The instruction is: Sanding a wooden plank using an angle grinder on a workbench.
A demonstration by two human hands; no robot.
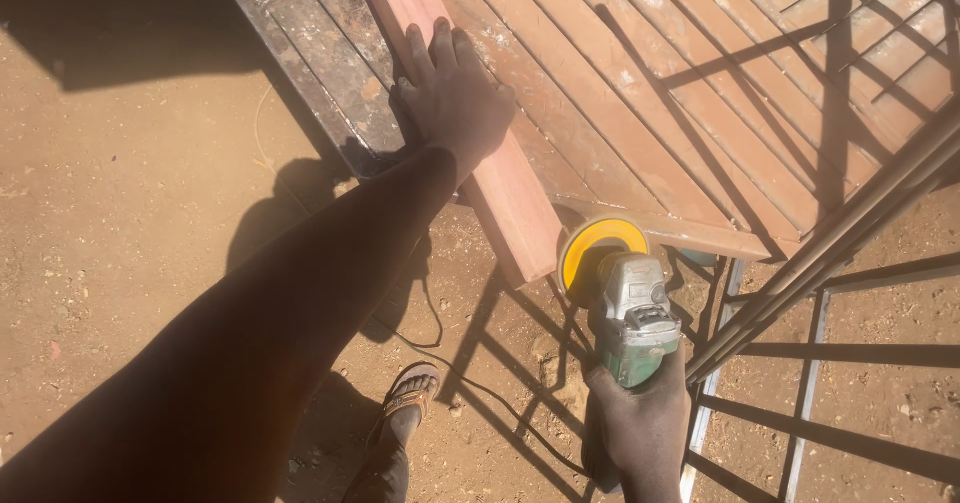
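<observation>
The left hand [452,98] is up in the upper middle of the frame, spread flat with fingers fanned, pressing down on the reddish edge rail [478,153] of a metal panel [640,93]. It grips nothing; the palm simply bears down, which looks like a way of pinning the panel steady while the tool works at its end. The arm runs long and dark from the lower left corner up to that palm.

Down at the lower middle, the right hand [640,428] is wrapped tight around the body of a green angle grinder [625,308], fingers closed fully on the handle. The grinder points up the frame, its yellow guard [598,248] sitting right at the cut end of the rail, near the panel's lower corner. Whether the disc is actually touching metal is hard to say, since the guard hides the contact edge.

A thin black cable [440,338] trails from the tool across the sandy ground [130,213] toward the lower middle. Below the arm, a sandalled foot [405,403] is planted just beside that cable. The slatted panel fills the upper right, laid at a slant, with darker unpainted slats at its upper left edge. On the right side, bare steel frame bars [830,248] cross diagonally and throw striped shadows over the dirt.
</observation>
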